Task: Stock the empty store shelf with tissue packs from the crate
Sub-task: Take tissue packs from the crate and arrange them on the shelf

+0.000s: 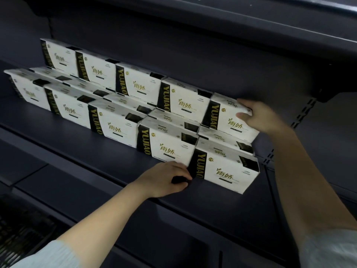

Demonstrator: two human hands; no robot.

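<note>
White tissue packs fill a dark store shelf point(116, 151) in stepped rows; the right hand point(257, 115) grips the upper corner of the rightmost top-row pack point(229, 120), while the left hand point(166, 178) curls round the lower left corner of the front-right pack point(226, 171). This looks like final straightening, late in the task. Next, both end packs likely need nudging flush with their neighbours.

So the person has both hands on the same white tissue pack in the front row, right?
Not quite. The head view shows the left hand at the front-row white tissue pack, but the right hand grips a different white pack, stacked on top in the back row of the dark shelf.
</note>
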